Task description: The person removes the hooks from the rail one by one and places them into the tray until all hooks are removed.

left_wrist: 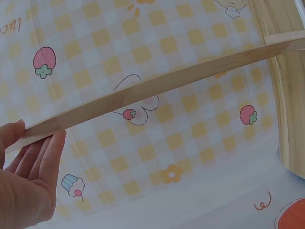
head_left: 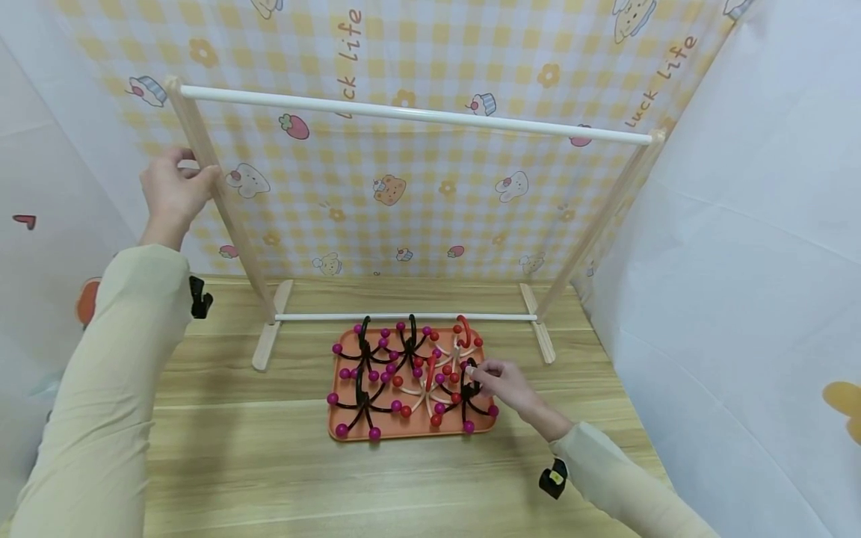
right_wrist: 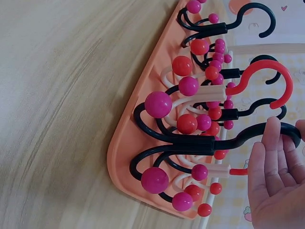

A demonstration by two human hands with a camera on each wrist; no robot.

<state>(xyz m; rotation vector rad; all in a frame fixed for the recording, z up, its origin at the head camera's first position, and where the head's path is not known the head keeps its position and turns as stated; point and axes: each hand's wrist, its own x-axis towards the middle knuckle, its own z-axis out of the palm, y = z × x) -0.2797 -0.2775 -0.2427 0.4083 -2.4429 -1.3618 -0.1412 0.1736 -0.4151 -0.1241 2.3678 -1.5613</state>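
My left hand (head_left: 176, 194) grips the upper part of the left wooden post (head_left: 233, 228) of a rack. In the left wrist view its thumb lies on one side of the post and its fingers on the other. At the tray's right side my right hand (head_left: 507, 385) pinches the hook of a black octopus-style hanger (right_wrist: 193, 143) with pink ball tips. That hanger stands hook up, its curved arms over the orange tray (head_left: 403, 427). Around it stand several more black hangers (head_left: 364, 403) and two cream ones (head_left: 427, 394) with red hooks and red balls.
The rack has a white top bar (head_left: 417, 113), a white lower bar (head_left: 403, 317) just behind the tray, a right post (head_left: 599, 224) and wooden feet (head_left: 264, 347). A checked cloth (head_left: 417, 209) hangs behind; white sheets (head_left: 740, 224) flank the wood-grain table (head_left: 282, 448).
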